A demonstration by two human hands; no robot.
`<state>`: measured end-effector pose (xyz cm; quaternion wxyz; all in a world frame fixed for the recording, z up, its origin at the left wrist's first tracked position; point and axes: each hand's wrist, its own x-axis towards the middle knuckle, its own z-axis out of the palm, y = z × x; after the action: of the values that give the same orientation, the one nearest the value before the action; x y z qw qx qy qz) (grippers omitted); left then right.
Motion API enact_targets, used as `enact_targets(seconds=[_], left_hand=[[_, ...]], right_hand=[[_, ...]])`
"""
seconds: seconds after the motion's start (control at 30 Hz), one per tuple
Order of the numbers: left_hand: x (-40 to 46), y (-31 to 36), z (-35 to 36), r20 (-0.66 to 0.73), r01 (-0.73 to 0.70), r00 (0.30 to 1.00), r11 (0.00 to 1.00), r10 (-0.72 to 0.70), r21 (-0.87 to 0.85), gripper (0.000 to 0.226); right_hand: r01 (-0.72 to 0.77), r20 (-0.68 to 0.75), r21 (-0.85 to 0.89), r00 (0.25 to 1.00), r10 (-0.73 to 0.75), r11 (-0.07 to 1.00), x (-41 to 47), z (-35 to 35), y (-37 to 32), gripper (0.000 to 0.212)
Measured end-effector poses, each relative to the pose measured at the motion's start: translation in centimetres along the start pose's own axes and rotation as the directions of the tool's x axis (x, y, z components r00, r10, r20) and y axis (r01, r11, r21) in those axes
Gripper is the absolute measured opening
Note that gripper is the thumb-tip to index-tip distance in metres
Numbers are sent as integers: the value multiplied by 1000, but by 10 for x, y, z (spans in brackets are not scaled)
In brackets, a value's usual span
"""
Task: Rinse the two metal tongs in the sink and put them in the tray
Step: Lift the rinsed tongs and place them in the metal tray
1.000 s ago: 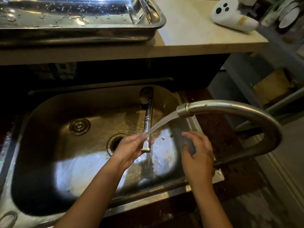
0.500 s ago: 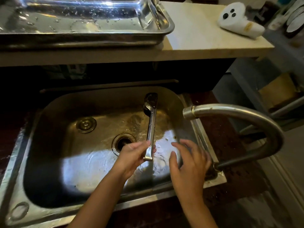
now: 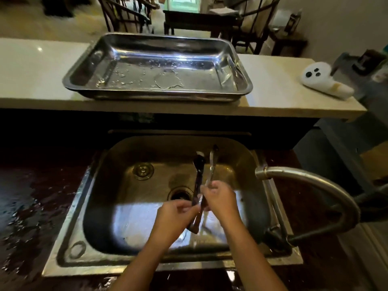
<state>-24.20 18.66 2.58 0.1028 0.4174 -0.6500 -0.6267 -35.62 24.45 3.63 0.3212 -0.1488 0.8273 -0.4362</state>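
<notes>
Both hands on tongs over the sink, tray waiting up top.

Left hand (image 3: 175, 215) pinched around the lower end of the tongs (image 3: 199, 181), right hand (image 3: 220, 195) closed on them a bit higher, the two hands just about touching. Two metal arms sticking up and away above the fingers, spread apart at the tips; can't tell if that's one pair or two held together. All of it held above the sink (image 3: 100, 208), near the drain (image 3: 181, 193). Faucet (image 3: 310, 181) curving in from the right, spout close to the tongs. Tray (image 3: 244, 85) sitting on the counter (image 3: 283, 91) behind the sink, wet inside with a small puddle, well apart from the tongs. White controller (image 3: 323, 84) lying further right on the counter.
</notes>
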Motion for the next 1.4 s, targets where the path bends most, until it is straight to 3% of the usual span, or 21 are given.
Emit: enact_targets(seconds=[0.1,0.23,0.33,0.4,0.5,0.6,0.77,0.93,1.13,1.27,1.4], left_hand=[[2,10,-20,129,143,985,962,-115,-231,27],[12,15,-41,140,142,983,971,-117,-192,27],[16,10,-52,116,146,985,975,-128,-169,24],[18,-2,-60,108,196,978,962,-178,-188,21],[18,-29,-66,132,373,928,884,-350,-280,19],[19,-50,-69,177,528,848,766,-499,-368,21],[35,-42,-80,178,501,863,752,-473,-428,11],[35,-41,-83,191,554,832,763,-521,-332,12],[27,-34,-89,215,474,879,822,-425,-315,9],[13,-33,-95,190,239,961,948,-200,-211,19],[2,-34,-100,125,28,992,985,-7,-169,41]], right_hand=[[-63,179,136,983,38,989,-3,-3,-9,19],[-146,383,295,923,23,944,-13,5,-16,17],[-156,371,255,927,52,954,-17,17,-16,20],[-245,383,242,913,140,939,-18,28,-13,19],[-483,449,214,821,354,849,-20,46,1,12],[-620,493,167,726,480,767,-21,61,15,20],[-590,441,216,770,461,778,-8,67,3,11],[-651,466,223,725,506,726,-12,75,5,22],[-518,437,250,814,382,818,-20,69,-1,12],[-252,379,229,913,153,940,-32,65,-1,8],[35,246,206,965,-87,978,-48,65,1,26]])
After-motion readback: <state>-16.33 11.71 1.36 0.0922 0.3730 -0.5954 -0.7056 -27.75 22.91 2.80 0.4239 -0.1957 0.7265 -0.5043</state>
